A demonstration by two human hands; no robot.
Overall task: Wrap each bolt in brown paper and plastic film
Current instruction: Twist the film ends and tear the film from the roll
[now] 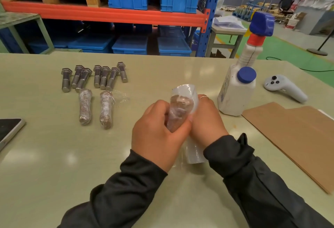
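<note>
My left hand [159, 132] grips a bolt wrapped in brown paper [178, 112], with clear plastic film around it. My right hand [207, 121] holds the roll of plastic film [194, 153] just right of the bolt; the film stretches from the roll over the bolt's top. Two wrapped bolts [85, 108] [106, 111] lie on the table to the left. Behind them lies a row of several bare steel bolts [97, 77].
Brown paper sheets [296, 137] lie at the right. A white spray bottle with a blue head [236, 92] stands behind my right hand, a white controller [285, 87] beyond it. A phone [9, 132] sits at the left table edge. Racks with blue bins stand behind the table.
</note>
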